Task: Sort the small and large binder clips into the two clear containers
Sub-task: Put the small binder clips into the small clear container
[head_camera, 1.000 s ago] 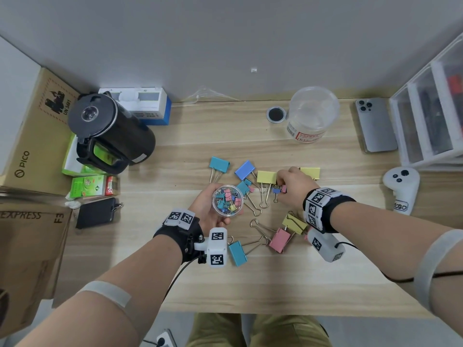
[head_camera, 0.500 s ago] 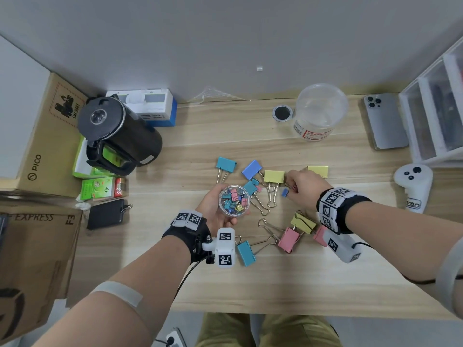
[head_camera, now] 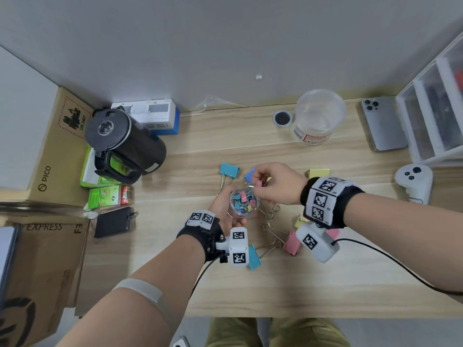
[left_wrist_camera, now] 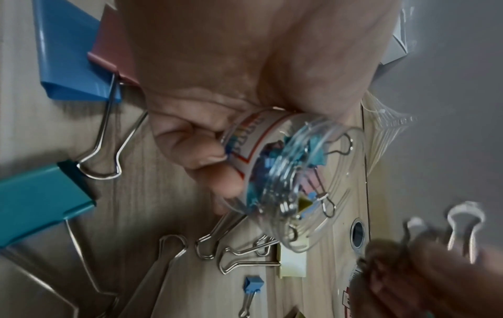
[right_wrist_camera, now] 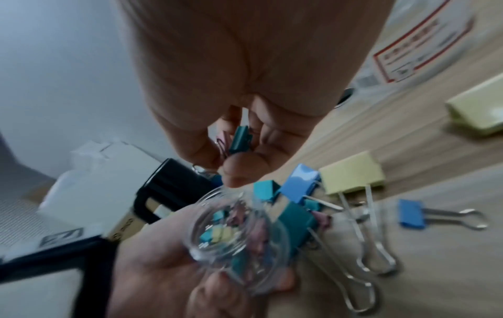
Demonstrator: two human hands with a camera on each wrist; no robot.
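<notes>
dropping small clips, pinched in right hand, into small jar gripped by left hand; next, probably releasing squarely over the mouth.

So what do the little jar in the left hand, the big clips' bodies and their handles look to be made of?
Small jar: clear glossy plastic, it seems; the clips inside show through and its rim glints.
Large clip bodies, like the teal one: probably painted sheet metal, with a smooth satin colour coat and crisp folds.
Handles: bare, shiny, silvery bent wire, likely steel.
</notes>
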